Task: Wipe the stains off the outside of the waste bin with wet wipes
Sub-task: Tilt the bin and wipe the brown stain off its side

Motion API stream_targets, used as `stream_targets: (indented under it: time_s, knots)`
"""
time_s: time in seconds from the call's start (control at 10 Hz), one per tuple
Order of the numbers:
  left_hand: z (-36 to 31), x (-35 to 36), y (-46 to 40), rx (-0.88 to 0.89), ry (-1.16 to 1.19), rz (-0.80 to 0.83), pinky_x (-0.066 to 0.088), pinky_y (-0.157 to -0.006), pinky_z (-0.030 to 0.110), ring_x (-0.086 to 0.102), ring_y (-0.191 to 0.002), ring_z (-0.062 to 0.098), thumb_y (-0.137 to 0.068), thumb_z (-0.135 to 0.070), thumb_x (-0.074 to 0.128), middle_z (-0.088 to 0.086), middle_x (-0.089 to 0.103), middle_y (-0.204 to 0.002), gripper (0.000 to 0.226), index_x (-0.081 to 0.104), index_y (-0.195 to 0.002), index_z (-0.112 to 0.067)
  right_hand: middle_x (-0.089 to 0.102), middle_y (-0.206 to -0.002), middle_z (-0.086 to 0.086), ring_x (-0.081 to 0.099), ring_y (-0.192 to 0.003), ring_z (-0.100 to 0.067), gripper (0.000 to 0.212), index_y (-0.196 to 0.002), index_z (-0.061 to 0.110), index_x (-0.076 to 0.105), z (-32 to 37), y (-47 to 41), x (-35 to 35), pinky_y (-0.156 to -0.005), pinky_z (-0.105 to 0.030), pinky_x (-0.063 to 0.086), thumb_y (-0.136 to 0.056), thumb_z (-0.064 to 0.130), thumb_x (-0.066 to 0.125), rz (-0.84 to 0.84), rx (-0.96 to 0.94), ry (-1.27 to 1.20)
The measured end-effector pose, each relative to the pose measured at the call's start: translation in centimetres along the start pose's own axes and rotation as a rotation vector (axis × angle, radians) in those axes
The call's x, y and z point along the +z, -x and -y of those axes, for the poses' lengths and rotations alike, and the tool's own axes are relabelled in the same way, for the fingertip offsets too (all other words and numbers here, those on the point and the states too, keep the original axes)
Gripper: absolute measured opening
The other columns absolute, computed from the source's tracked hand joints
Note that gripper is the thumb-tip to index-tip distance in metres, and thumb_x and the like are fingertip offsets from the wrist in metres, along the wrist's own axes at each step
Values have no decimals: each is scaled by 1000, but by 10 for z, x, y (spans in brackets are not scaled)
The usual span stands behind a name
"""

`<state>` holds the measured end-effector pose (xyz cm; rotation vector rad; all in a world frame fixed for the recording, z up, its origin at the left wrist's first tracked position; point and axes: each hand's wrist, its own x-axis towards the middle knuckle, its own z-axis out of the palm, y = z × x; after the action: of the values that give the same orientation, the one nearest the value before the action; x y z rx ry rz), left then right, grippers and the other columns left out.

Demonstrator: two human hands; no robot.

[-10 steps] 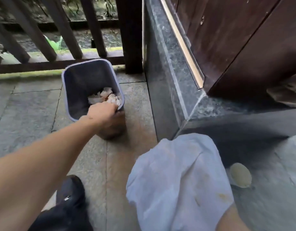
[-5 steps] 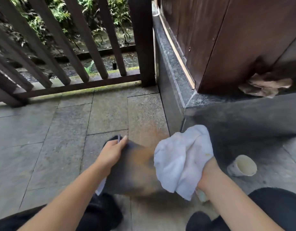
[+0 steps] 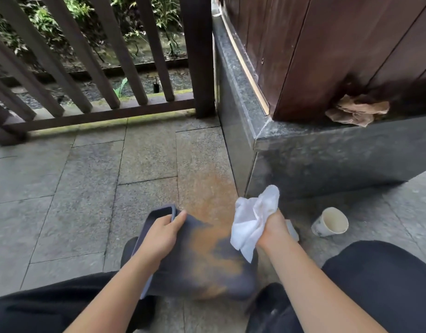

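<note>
A dark grey waste bin (image 3: 202,267) lies tipped over between my knees, its mouth pointing away from me. An orange-brown stain covers much of its upturned side. My left hand (image 3: 162,233) grips the bin's rim, thumb over the edge. My right hand (image 3: 273,229) holds a crumpled white wet wipe (image 3: 252,216) just above the bin's right edge; the wipe's lower corner hangs against the bin. The bin's inside is hidden from here.
A paper cup (image 3: 330,222) lies on its side on the stone floor to the right. A stone ledge (image 3: 303,150) with a brown crumpled paper (image 3: 357,111) rises at right below a wooden wall. A wooden railing (image 3: 94,75) runs along the back. Orange staining marks the floor tile (image 3: 207,191).
The bin went from standing upright farther away to lying tipped between my knees, held by my left hand. My right hand with the wipe moved down beside the bin, the wipe now more bunched.
</note>
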<state>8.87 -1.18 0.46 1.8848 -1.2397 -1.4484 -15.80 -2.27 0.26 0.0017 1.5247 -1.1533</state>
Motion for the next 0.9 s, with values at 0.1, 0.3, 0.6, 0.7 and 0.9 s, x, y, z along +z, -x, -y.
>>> stream_targets:
  time_s: [0.1,0.3,0.6,0.7,0.9]
  knots:
    - [0,-2,1,-27,96,53,42,-67,36,60,-69,20,-88,-65,55,5,64,-76,49,64,-84,-17,57,-78,-1,57,-76,-24,18,-79,21,55,-6,-1,14,-67,-32,47,-95,17,49,16,-173,174]
    - [9,-3,-3,-20,153,31,54,-86,49,73,-90,27,-82,-69,57,12,75,-89,54,75,-88,-19,46,-63,9,42,-61,-14,29,-71,24,41,-52,23,60,-56,-31,31,-97,13,49,48,-796,602]
    - [14,-7,-1,17,182,30,51,-94,43,70,-101,20,-89,-61,54,4,76,-101,42,77,-100,-27,64,-114,13,54,-110,-10,26,-115,27,65,-107,17,68,-94,-30,46,-97,28,46,343,-1051,849]
    - [11,-8,1,37,218,58,52,-88,31,70,-100,10,-97,-53,51,-4,77,-101,33,77,-102,-33,64,-123,9,51,-123,-5,31,-116,24,68,-110,16,65,-103,-29,43,-99,38,46,379,-1047,836]
    - [7,-13,4,70,190,1,47,-63,8,68,-81,-1,-84,-69,50,-6,77,-91,56,79,-92,-21,66,-124,14,55,-121,5,32,-114,16,71,-114,19,67,-107,-28,42,-97,38,55,416,-830,657]
